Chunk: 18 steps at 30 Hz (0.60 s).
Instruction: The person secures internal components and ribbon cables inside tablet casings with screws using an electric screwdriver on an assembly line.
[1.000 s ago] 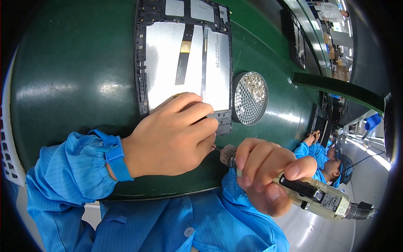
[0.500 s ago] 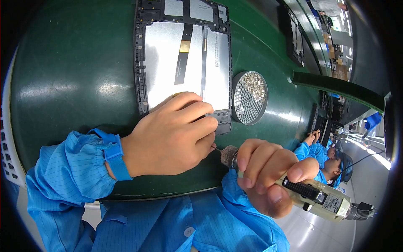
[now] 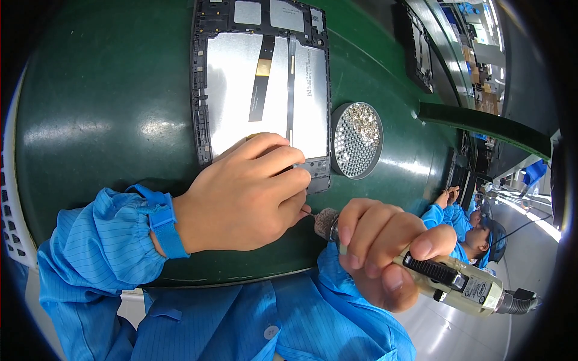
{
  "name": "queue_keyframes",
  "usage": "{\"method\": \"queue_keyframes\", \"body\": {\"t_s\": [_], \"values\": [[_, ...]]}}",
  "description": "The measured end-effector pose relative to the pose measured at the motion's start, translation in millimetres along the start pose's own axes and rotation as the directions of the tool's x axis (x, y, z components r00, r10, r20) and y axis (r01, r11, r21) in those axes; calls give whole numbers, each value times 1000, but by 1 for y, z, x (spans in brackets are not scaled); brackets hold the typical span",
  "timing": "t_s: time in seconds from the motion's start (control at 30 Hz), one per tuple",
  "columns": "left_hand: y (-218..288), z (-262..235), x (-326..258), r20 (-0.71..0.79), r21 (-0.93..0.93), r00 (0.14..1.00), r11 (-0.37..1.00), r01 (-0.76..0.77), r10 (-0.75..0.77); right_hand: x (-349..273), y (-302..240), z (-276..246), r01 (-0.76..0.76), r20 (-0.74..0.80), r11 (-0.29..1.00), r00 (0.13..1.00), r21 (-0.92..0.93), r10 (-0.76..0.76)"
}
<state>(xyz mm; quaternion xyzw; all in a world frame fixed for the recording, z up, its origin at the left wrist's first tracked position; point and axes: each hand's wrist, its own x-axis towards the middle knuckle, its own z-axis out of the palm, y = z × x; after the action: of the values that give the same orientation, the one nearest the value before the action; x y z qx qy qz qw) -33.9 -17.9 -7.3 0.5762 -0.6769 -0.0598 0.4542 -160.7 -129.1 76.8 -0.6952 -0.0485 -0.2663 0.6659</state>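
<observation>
A tablet body with a black frame and silver metal back lies on the green bench, reaching away from me. Over its near end is my left hand, its fingers curled. Whatever the thumb and fingertips pinch is hidden from view. My right hand grips a beige electric screwdriver with a black switch lever, held sideways. Its knurled nose faces left, and the thin bit ends at the left fingertips. Just right of the tablet body sits a round grey dish with many small silver screws.
A green raised strip crosses the right side of the bench. Another dark tablet frame lies at the far right. Farther right, a co-worker in a blue sleeve works at the bench. A cable leaves the screwdriver's rear.
Almost nothing differs. The screwdriver and my right hand have shifted very slightly left, and my left hand keeps its place over the tablet body.
</observation>
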Motion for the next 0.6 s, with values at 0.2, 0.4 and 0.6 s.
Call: {"method": "queue_keyframes", "body": {"t_s": [0.2, 0.4, 0.6], "values": [[-17, -20, -15, 12, 18, 1000, 1000, -15, 14, 13, 15, 21, 18, 11, 1000, 1000, -8, -17], [-18, -20, -16, 11, 42, 1000, 999, -10, 10, 12, 16, 22, 35, -88, 999, 995, -31, -38], [-18, -18, -15, -12, 54, 1000, 999, 3, -2, 9, 24, 13, 8, -126, 1000, 992, -25, -11]]}}
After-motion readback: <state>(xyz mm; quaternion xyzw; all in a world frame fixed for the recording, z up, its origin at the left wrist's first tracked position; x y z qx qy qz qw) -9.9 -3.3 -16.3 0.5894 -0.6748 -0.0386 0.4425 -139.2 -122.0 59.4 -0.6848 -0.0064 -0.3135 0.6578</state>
